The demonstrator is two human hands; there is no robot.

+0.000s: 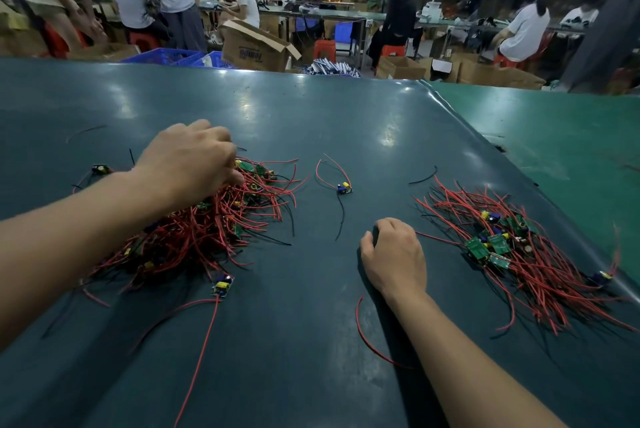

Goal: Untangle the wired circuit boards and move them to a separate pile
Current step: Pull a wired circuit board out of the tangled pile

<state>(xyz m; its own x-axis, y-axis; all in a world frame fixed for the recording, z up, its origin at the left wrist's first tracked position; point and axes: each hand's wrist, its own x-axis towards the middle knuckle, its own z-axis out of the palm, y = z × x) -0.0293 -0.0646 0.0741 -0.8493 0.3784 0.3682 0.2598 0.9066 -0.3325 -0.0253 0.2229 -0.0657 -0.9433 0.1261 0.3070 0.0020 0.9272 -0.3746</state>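
The left hand (188, 159) reaches into the far side of the tangled pile (207, 230) of red-wired boards on the left of the table (311, 116), fingers curled down into the wires; whether they grasp a board, I cannot tell. The right hand (393, 256) rests on the table between the 2 piles, fingers loosely curled, holding nothing. The sorted pile (519, 254) lies to the right, well apart from the tangle. 1 board (344, 188) sits alone between the piles, farther back; another board (222, 285) lies at the tangle's near edge, trailing a long red wire. A loose red wire (367, 337) curves beside the right forearm.
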